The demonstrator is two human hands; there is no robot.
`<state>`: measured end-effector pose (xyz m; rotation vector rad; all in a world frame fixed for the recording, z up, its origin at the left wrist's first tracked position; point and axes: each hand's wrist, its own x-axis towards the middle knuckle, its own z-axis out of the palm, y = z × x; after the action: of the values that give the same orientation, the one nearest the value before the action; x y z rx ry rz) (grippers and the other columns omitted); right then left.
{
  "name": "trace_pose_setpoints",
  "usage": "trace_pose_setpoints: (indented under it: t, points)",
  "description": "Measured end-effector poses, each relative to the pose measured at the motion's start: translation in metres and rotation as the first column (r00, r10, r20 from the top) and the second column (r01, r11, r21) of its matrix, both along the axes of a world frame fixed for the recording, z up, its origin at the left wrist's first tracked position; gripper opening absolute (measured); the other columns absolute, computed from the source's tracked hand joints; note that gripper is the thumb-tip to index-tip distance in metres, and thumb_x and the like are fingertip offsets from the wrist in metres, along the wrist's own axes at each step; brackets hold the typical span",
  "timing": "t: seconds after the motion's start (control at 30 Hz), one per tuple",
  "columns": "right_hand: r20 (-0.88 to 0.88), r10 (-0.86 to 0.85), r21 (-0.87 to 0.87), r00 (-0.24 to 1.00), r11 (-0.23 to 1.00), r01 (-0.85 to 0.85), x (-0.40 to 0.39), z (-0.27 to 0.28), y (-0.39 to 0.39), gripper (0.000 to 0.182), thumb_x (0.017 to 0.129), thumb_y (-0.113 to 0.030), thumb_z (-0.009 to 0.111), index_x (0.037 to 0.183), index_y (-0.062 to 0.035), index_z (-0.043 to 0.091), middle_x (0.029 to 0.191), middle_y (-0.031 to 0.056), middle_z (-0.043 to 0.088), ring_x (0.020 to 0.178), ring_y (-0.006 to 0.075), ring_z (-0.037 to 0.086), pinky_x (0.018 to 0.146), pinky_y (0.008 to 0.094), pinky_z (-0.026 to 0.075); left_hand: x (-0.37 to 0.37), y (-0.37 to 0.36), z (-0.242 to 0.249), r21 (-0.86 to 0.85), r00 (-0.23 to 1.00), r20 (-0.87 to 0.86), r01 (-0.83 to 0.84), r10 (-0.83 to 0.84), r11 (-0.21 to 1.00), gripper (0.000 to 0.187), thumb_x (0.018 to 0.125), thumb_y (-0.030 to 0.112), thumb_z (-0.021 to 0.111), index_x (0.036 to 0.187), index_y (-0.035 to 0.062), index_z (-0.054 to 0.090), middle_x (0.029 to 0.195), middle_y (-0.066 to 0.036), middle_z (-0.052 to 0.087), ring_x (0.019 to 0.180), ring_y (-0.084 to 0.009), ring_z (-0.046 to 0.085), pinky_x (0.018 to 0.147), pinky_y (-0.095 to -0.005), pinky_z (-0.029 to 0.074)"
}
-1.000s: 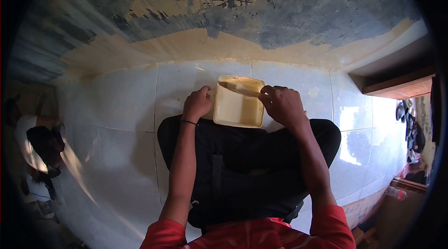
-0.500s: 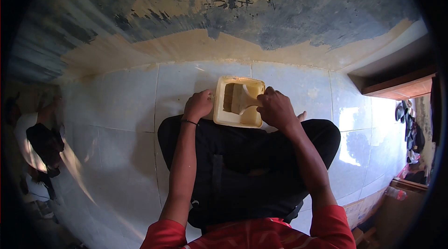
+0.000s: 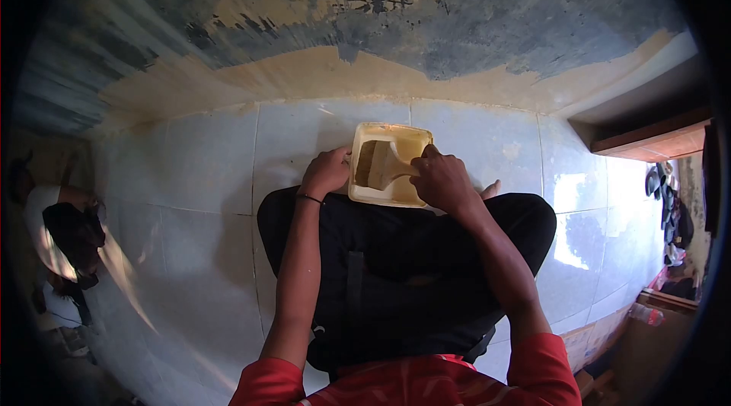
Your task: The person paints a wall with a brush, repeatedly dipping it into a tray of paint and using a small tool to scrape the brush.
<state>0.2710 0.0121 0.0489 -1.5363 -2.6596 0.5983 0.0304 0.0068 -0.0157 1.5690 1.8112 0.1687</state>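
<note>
A square, pale yellow plastic tub (image 3: 392,200) rests on the tiled floor close to my crossed legs. Inside it lies the head of a wide paintbrush (image 3: 375,164), its brown bristles toward the tub's left wall. My right hand (image 3: 443,180) is closed round the brush's pale handle at the tub's right side. At the left rim, my left hand (image 3: 327,171) has its fingers closed on the tub's edge; the fingertips are partly hidden. The tub's contents are hard to make out.
Ahead rises a wall (image 3: 495,18) with patchy dark grey paint above a bare tan strip. Another person (image 3: 57,223) is at the far left. A wooden ledge (image 3: 655,136) juts out at right, with a plastic bottle (image 3: 646,315) lower down.
My right hand and the paintbrush have shifted slightly left within the tub. My left hand and the tub stay nearly in place. The other person has moved a little.
</note>
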Motion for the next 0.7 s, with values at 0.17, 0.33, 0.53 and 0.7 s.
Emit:
trace_pose_setpoints:
  t: [0.17, 0.33, 0.53, 0.7]
  points:
    - [-0.053, 0.021, -0.017, 0.998, 1.0, -0.022, -0.004, -0.001, -0.002, 0.019, 0.074, -0.017, 0.064, 0.085, -0.001, 0.065, 0.095, 0.0202, 0.059, 0.072, 0.0337, 0.063, 0.065, 0.0419, 0.052, 0.001, 0.001, -0.004, 0.064, 0.993, 0.115, 0.006, -0.013, 0.998, 0.032, 0.084, 0.011, 0.043, 0.108, 0.0033, 0.062, 0.088, -0.019, 0.066, 0.082, -0.0314, 0.066, 0.076, -0.0376, 0.049]
    - [-0.082, 0.008, -0.056, 0.997, 0.998, -0.013, -0.003, -0.004, 0.0, 0.019, 0.074, -0.018, 0.065, 0.085, -0.0015, 0.065, 0.095, 0.0189, 0.059, 0.075, 0.0334, 0.063, 0.068, 0.0422, 0.051, 0.001, 0.002, -0.005, 0.051, 0.991, 0.127, 0.04, -0.046, 0.998, 0.029, 0.085, 0.012, 0.044, 0.105, 0.0035, 0.062, 0.091, -0.02, 0.066, 0.086, -0.0325, 0.065, 0.076, -0.0374, 0.048]
    - [-0.181, 0.01, -0.082, 0.983, 0.996, -0.025, 0.001, -0.012, 0.004, 0.022, 0.073, -0.018, 0.065, 0.089, -0.0028, 0.067, 0.095, 0.0183, 0.059, 0.078, 0.0336, 0.062, 0.071, 0.0427, 0.051, 0.0, 0.003, -0.005, 0.043, 0.99, 0.131, 0.047, -0.052, 0.998, 0.027, 0.084, 0.012, 0.047, 0.103, 0.0044, 0.063, 0.092, -0.021, 0.065, 0.087, -0.0337, 0.064, 0.074, -0.0374, 0.048]
    - [-0.224, 0.005, -0.098, 0.974, 0.995, -0.028, 0.003, -0.02, 0.007, 0.024, 0.073, -0.017, 0.066, 0.092, -0.0035, 0.067, 0.096, 0.0179, 0.06, 0.08, 0.0347, 0.062, 0.073, 0.0425, 0.051, -0.001, 0.004, -0.01, 0.02, 0.992, 0.115, 0.046, -0.048, 0.999, 0.026, 0.083, 0.013, 0.049, 0.102, 0.0041, 0.064, 0.092, -0.02, 0.066, 0.085, -0.032, 0.065, 0.073, -0.0364, 0.049]
